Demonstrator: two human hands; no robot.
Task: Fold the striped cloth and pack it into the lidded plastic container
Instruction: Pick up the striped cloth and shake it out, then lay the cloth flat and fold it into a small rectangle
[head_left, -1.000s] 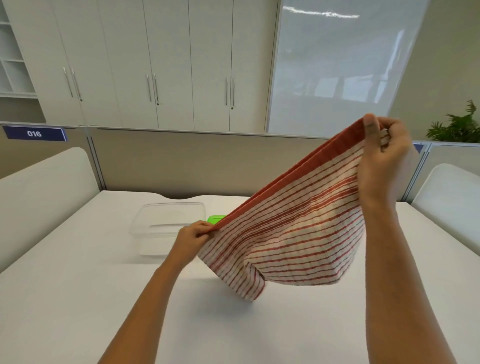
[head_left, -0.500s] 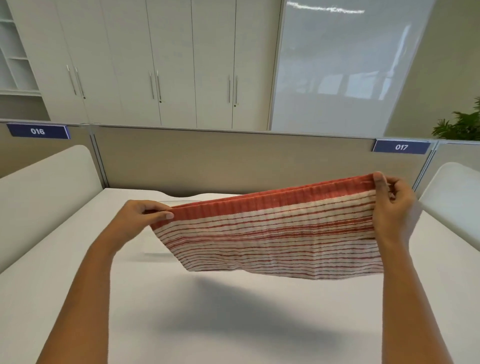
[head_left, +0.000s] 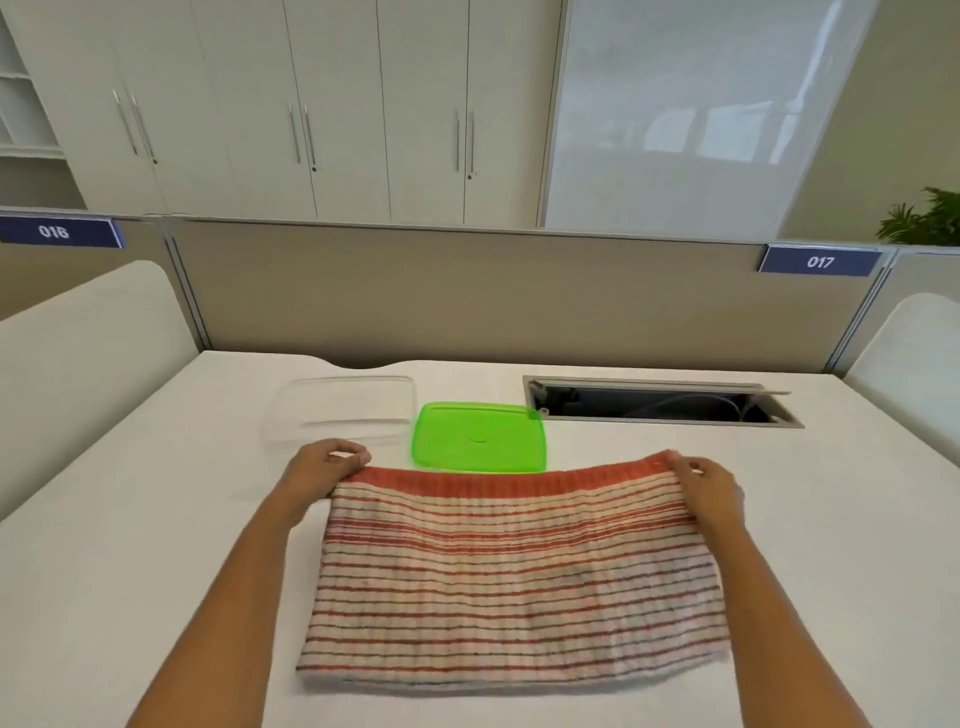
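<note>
Cloth is lying across the near middle of the white table (head_left: 156, 519) — the striped cloth (head_left: 511, 582), folded into a wide band with red and pale stripes running side to side and a solid red edge along its far side. A person is gripping that far edge at both corners. The left hand (head_left: 322, 470) is pinching the far left corner, thumb and fingers closed together on the fabric, and the right hand (head_left: 709, 486) is pinching the far right corner in the same way. Both forearms are reaching in from the near edge, one along each side of the cloth. The near edge of the cloth is resting flat on the table.

Just beyond the cloth, the green lid (head_left: 478, 436) is lying flat, its near edge right at the red border. To the lid's left, the clear plastic container (head_left: 343, 410) is sitting open and empty — just beyond the left hand. Farther right, a cable hatch (head_left: 660, 408) is standing open in the tabletop.
</note>
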